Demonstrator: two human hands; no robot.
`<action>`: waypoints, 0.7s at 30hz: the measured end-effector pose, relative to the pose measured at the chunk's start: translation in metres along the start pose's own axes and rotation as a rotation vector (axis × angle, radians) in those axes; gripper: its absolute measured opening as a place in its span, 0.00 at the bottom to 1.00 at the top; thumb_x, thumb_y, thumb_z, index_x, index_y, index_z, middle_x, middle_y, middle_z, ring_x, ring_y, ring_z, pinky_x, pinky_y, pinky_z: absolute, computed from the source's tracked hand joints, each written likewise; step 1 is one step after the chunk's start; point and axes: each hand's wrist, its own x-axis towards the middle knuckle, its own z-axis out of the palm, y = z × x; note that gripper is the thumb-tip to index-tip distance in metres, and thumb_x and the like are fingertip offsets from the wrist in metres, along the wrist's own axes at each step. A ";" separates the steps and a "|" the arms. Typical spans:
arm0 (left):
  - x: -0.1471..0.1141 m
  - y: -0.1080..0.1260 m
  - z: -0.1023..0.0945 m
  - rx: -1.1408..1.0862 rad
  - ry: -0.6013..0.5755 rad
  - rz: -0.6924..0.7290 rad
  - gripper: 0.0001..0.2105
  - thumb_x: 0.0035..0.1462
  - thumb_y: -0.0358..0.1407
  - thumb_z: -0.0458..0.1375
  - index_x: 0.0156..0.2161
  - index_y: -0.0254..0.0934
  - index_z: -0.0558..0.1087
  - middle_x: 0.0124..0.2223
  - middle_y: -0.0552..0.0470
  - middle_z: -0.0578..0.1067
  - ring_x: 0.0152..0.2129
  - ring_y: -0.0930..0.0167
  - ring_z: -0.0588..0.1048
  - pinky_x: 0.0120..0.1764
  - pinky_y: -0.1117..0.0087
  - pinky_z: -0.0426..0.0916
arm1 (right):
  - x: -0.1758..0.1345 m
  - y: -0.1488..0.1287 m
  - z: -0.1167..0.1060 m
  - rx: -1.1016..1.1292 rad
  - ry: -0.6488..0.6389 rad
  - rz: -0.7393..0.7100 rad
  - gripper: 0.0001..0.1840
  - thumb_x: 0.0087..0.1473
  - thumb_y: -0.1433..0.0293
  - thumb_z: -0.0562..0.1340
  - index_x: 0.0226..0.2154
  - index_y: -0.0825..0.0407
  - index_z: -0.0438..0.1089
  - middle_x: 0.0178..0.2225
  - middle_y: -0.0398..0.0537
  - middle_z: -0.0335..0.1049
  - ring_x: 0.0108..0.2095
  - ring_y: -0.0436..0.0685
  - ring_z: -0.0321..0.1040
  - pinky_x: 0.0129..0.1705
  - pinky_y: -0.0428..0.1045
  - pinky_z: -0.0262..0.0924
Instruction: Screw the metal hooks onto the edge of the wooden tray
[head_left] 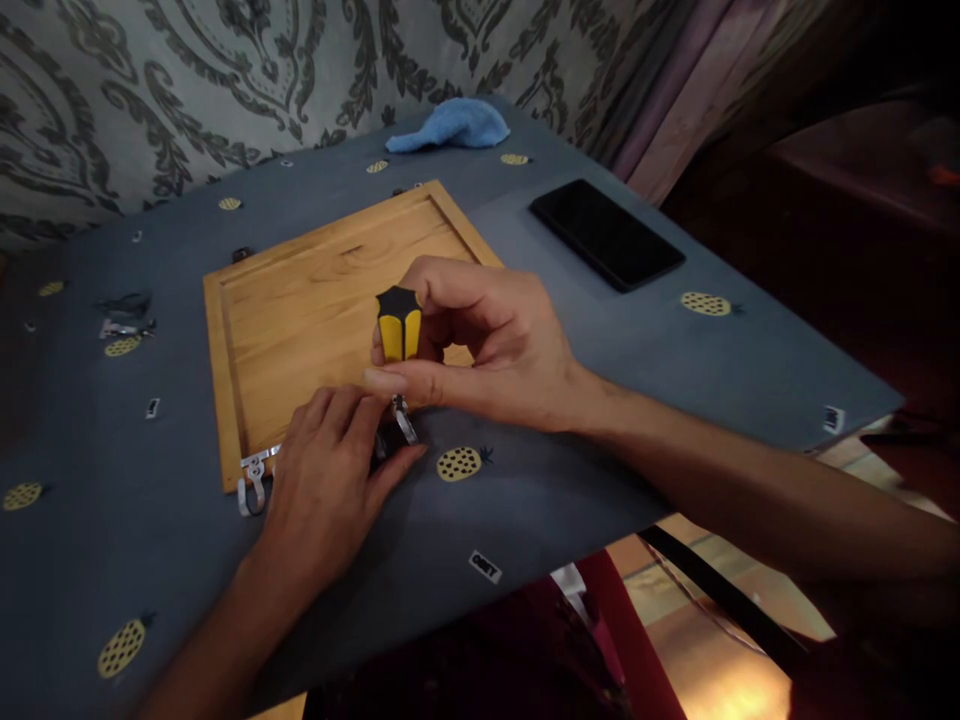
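Observation:
My right hand (487,345) is closed round the yellow and black handle of a screwdriver (400,325), held upright over the near edge of a framed wooden board (315,330). The lower part of the screwdriver is mostly hidden by my thumb. Along that edge runs a metal hook rail (259,465); one hook shows to the left of my left hand and another to its right, below the screwdriver. My left hand (330,470) lies over the rail with its fingers on the board side and its thumb near the right hook, gripping it. The rail's middle is covered.
A black phone (607,232) lies right of the board, and a blue cloth (454,126) rests at the back. Small metal pieces (126,328) lie on the left. Dark fittings (241,255) sit by the board's far edge. The table (570,500) has a blue-grey patterned cover.

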 end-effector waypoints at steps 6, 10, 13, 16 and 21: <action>0.000 -0.001 0.001 0.007 0.008 0.011 0.15 0.66 0.45 0.54 0.46 0.33 0.69 0.42 0.41 0.74 0.37 0.58 0.71 0.39 0.54 0.70 | -0.002 -0.001 0.000 -0.037 -0.010 0.066 0.14 0.58 0.61 0.66 0.31 0.52 0.66 0.35 0.42 0.67 0.33 0.48 0.65 0.33 0.44 0.63; 0.000 -0.001 0.001 0.005 0.015 0.017 0.16 0.66 0.45 0.54 0.45 0.32 0.70 0.41 0.41 0.73 0.36 0.58 0.71 0.39 0.54 0.70 | -0.003 -0.001 0.001 -0.055 -0.009 0.025 0.07 0.59 0.69 0.65 0.33 0.54 0.68 0.34 0.41 0.66 0.32 0.46 0.64 0.33 0.43 0.63; 0.000 -0.001 0.002 -0.002 0.021 0.012 0.16 0.65 0.45 0.54 0.46 0.31 0.70 0.41 0.41 0.73 0.36 0.58 0.71 0.39 0.54 0.70 | -0.004 0.000 0.001 -0.118 -0.003 -0.017 0.06 0.60 0.70 0.65 0.35 0.56 0.69 0.32 0.40 0.64 0.28 0.44 0.59 0.29 0.41 0.58; 0.000 0.000 0.002 0.005 0.016 0.005 0.16 0.65 0.45 0.55 0.46 0.32 0.69 0.42 0.41 0.73 0.37 0.58 0.71 0.39 0.54 0.71 | -0.004 0.002 0.001 -0.160 -0.023 -0.037 0.10 0.62 0.66 0.64 0.37 0.57 0.69 0.32 0.39 0.63 0.27 0.43 0.57 0.27 0.41 0.57; -0.002 0.000 0.003 -0.004 0.010 -0.015 0.18 0.64 0.47 0.55 0.49 0.34 0.69 0.44 0.42 0.73 0.38 0.58 0.72 0.42 0.54 0.70 | -0.004 0.000 0.000 -0.187 -0.035 -0.022 0.13 0.64 0.61 0.61 0.38 0.55 0.69 0.33 0.40 0.65 0.28 0.44 0.58 0.29 0.41 0.58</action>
